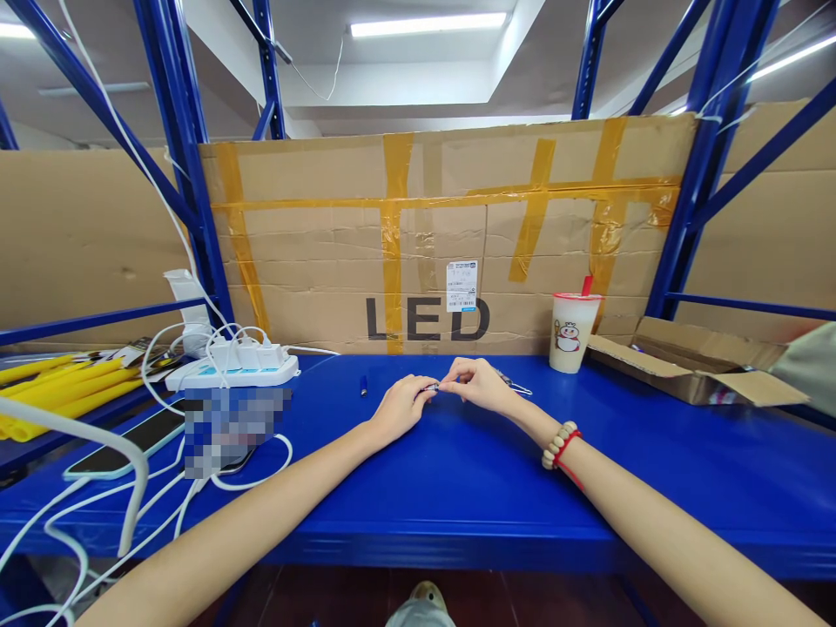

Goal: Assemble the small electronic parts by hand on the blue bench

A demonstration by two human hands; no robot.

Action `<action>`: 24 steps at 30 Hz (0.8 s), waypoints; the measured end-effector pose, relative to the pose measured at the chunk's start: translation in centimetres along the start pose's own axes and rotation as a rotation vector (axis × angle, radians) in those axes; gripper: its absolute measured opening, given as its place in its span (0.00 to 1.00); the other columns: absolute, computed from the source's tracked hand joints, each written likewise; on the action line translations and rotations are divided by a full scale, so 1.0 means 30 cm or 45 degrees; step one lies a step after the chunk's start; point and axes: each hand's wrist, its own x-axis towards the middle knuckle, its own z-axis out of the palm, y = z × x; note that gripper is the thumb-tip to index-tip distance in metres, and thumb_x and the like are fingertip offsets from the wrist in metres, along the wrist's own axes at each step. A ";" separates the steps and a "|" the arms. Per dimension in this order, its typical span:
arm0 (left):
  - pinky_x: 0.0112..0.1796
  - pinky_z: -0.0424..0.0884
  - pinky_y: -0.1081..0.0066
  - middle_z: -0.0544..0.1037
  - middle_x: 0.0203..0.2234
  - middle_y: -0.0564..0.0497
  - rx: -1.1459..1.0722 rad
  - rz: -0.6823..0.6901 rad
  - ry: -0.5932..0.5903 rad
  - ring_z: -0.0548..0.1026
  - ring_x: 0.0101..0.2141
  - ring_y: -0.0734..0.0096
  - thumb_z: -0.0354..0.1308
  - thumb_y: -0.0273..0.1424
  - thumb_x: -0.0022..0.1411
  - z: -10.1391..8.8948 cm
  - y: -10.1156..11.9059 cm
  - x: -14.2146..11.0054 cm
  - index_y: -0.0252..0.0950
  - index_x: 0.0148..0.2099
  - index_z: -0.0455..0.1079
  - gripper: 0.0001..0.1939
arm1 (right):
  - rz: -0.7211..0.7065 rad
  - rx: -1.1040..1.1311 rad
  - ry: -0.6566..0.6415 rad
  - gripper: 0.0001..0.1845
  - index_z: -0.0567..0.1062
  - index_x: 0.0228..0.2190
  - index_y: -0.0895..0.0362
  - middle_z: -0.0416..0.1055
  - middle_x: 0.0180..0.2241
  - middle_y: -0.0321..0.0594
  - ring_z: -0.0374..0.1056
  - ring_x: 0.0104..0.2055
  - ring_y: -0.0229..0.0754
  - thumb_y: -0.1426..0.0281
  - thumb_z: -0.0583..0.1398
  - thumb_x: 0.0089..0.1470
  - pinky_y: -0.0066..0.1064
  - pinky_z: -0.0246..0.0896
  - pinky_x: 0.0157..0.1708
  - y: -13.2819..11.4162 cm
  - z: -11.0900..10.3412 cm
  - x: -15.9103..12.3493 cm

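Small object (429, 387) pinched in fingers (449, 385); cardboard (320, 270) reads "LED".

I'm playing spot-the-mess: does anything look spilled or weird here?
Long, round white cables look messy, looping and crossing at the left of the flat blue table. I see nothing spilled.

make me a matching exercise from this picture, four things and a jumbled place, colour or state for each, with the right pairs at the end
Things
1. small object
2. cup
3. bead bracelet
4. power strip

Places, colours, states
A. around the right arm
B. white, with plugs in it
C. at the fingertips of the left hand and the right hand
D. topped by a red straw

Right pairs: 1-C, 2-D, 3-A, 4-B
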 end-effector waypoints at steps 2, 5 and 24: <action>0.39 0.65 0.69 0.76 0.36 0.52 0.020 -0.020 0.006 0.69 0.35 0.69 0.47 0.27 0.60 -0.002 0.005 0.000 0.37 0.42 0.69 0.11 | 0.021 0.000 0.020 0.21 0.73 0.19 0.61 0.65 0.23 0.37 0.57 0.15 0.28 0.54 0.63 0.37 0.25 0.52 0.16 -0.003 0.004 0.000; 0.39 0.65 0.69 0.76 0.36 0.52 0.038 -0.037 0.005 0.69 0.35 0.69 0.47 0.28 0.60 -0.006 0.011 0.000 0.38 0.41 0.69 0.11 | 0.058 0.001 0.039 0.21 0.73 0.17 0.61 0.65 0.23 0.37 0.57 0.15 0.28 0.53 0.63 0.36 0.25 0.52 0.16 0.000 0.007 0.002; 0.28 0.62 0.75 0.74 0.27 0.54 -0.085 -0.242 -0.089 0.71 0.29 0.71 0.41 0.34 0.63 -0.031 0.034 0.011 0.41 0.42 0.63 0.12 | 0.054 0.018 0.122 0.21 0.76 0.29 0.60 0.71 0.27 0.40 0.60 0.17 0.30 0.56 0.63 0.37 0.24 0.55 0.16 0.026 -0.012 0.019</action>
